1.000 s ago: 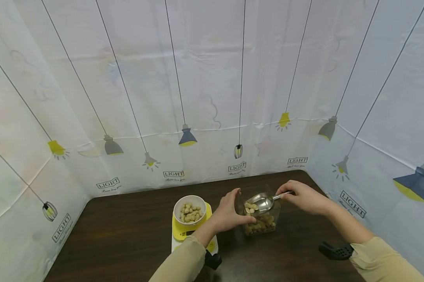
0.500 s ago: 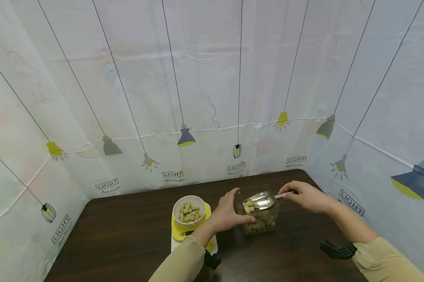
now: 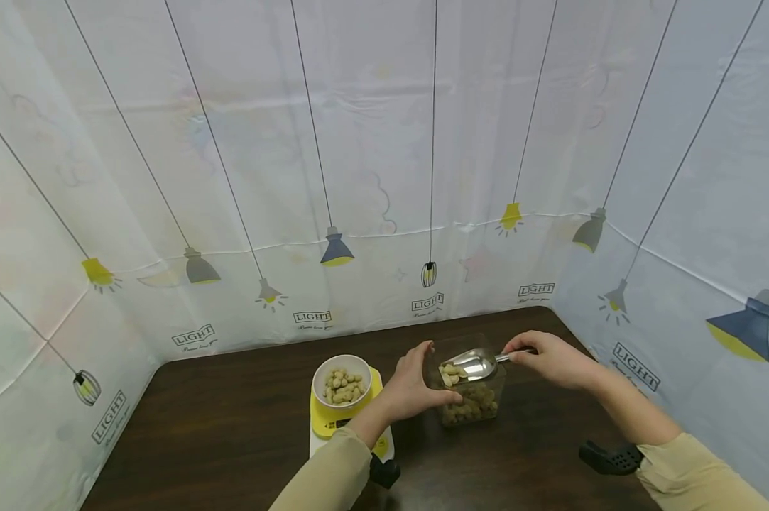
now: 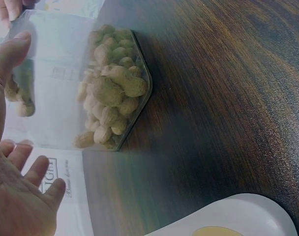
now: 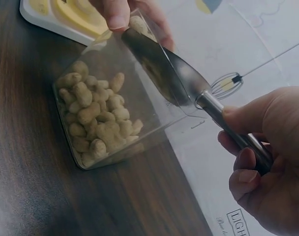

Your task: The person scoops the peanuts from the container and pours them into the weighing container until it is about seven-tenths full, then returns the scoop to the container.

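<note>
A clear plastic container (image 5: 154,125) with square corners stands on the table, its lower part filled with unshelled peanuts (image 5: 98,115). My left hand (image 3: 415,387) grips it near the top from the left, thumb on the near side and fingers round the far side. In my right hand (image 3: 553,360) is the handle of a metal scoop (image 3: 480,365), pinched between thumb and fingers. The scoop lies level across the container's mouth, above the heap, with several peanuts at its left end. In the right wrist view its tip is close to my left thumb (image 5: 117,14).
Left of the container, a white bowl (image 3: 321,377) of peanuts sits on a yellow and white kitchen scale (image 3: 325,420), partly behind my left forearm. The dark wooden table (image 3: 231,419) meets a white curtain (image 3: 371,142) printed with lamps along its back and sides.
The scoop shifts very slightly left over the container's mouth, still bearing its peanuts. My left hand and the container stay where they were; the head view drifts a little.
</note>
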The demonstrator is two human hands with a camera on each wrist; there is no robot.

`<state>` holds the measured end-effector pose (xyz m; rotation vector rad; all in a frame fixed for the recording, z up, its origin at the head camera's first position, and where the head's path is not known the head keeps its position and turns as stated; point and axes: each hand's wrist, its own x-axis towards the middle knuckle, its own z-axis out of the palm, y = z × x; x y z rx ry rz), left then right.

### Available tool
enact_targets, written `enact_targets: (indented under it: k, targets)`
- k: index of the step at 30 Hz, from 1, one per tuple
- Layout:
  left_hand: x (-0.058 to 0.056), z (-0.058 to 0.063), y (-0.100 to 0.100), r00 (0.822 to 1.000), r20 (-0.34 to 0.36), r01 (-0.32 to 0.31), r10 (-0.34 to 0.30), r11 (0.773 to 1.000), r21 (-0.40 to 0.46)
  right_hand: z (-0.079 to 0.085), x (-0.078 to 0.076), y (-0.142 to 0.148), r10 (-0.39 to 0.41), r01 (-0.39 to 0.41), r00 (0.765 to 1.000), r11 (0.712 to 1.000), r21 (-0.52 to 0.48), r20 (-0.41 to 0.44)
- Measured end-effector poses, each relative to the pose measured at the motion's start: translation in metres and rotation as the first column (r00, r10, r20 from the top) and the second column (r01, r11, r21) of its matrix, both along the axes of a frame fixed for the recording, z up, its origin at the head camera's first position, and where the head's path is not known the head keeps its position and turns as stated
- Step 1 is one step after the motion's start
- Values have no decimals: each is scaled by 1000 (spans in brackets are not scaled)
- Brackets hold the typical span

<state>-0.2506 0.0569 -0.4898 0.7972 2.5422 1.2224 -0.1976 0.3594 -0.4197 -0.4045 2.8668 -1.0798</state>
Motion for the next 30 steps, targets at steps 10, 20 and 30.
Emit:
enact_targets:
  k: [10, 20, 30]
  targets:
    - [1, 0, 0, 1000, 18, -3, 3, 1000, -5, -3, 2, 0, -32, 32, 999, 999, -8, -4]
    - [-1, -1, 0, 1000, 12, -2, 2, 1000, -9, -2, 4, 4, -46, 45, 998, 998, -33, -35]
    - [-1, -1, 0, 1000, 3, -5, 6, 1000, -14, 2, 6, 12, -96, 94, 993, 995, -29, -69]
